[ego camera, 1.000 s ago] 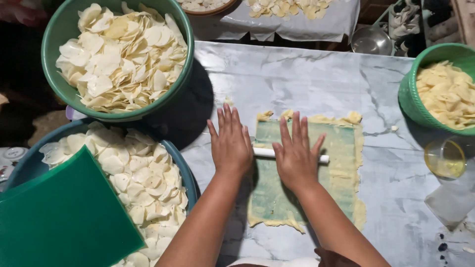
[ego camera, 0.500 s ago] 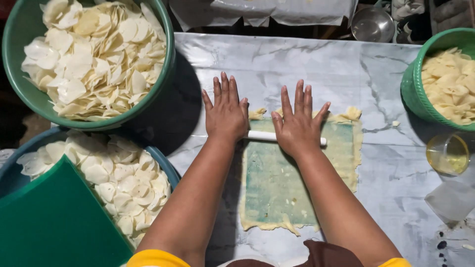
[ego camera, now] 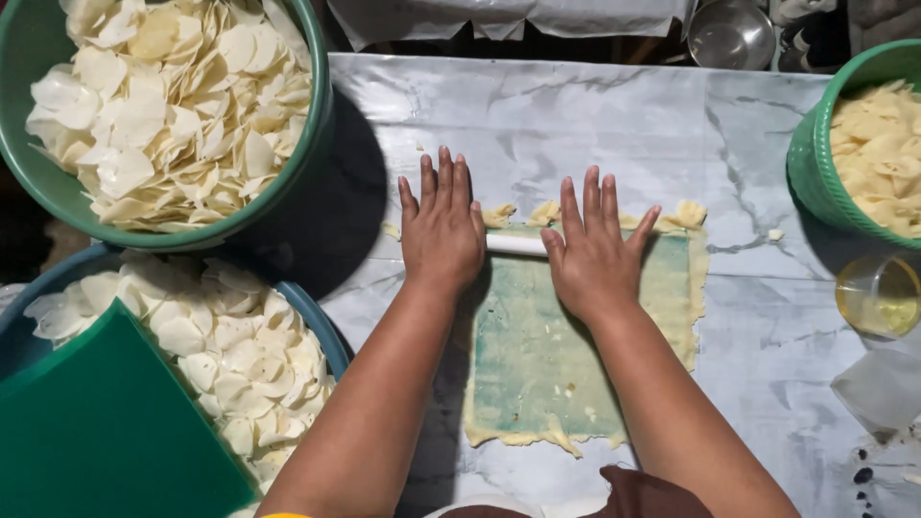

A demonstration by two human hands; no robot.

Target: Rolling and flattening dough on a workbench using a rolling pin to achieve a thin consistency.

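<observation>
Since the earlier frames both hands have moved further from the person, and the white rolling pin (ego camera: 515, 245) now lies near the far edge of the dough sheet (ego camera: 537, 360), where before it was around the middle. The left hand (ego camera: 441, 225) and the right hand (ego camera: 595, 249) lie flat and open, fingers stretched and a little spread, palms pressing down on the pin; they do not grip it. Only a short part of the pin shows between the two hands. The dough sheet is thin, pale yellow with ragged edges, and it lies on a greenish rectangular mat on the marble-patterned desk (ego camera: 576, 115). At the far left stands a green bowl (ego camera: 317, 144) full of pale thin chips, and nearer, a blue basin (ego camera: 321, 326) with more chips, partly covered by a flat green board (ego camera: 106, 432). At the right edge is another green bowl (ego camera: 811, 173) with yellowish chips, and just below it a small clear glass (ego camera: 878, 293) with yellow liquid.
</observation>
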